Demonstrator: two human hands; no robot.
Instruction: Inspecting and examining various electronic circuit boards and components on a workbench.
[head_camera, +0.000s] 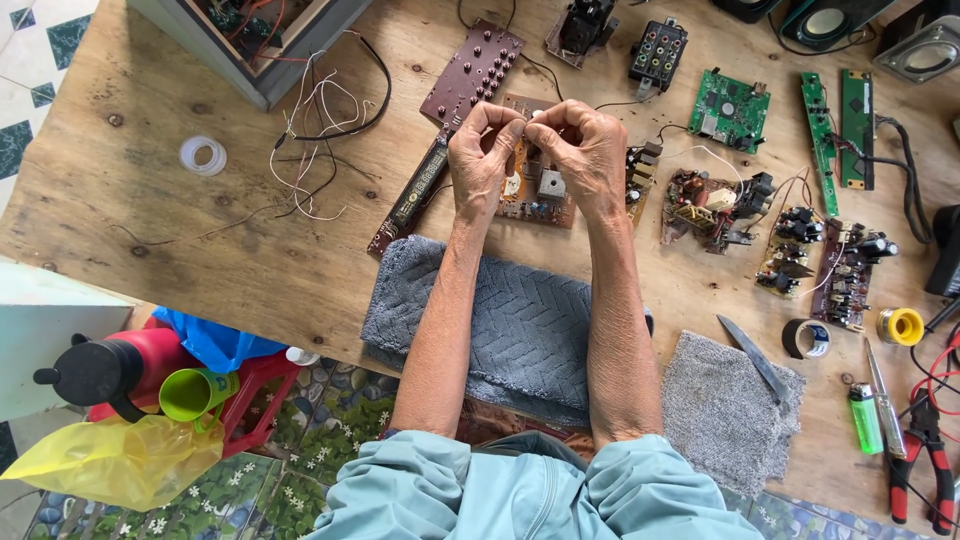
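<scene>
Above the brown board (535, 190), both hands (535, 150) pinch together.

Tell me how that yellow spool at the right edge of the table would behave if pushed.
The yellow spool is round, so on its side it would probably roll. Standing on its flat end, as it seems to now, it would likelier slide. Being small, it is likely easy to nudge.

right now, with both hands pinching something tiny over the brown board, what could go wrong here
1. Whatever the left hand and right hand pinch is too small to make out; dropped, it could vanish among the parts on the brown circuit board.
2. The loose wires beside the left forearm might snag.
3. The knife lies bare near the right elbow.
</scene>
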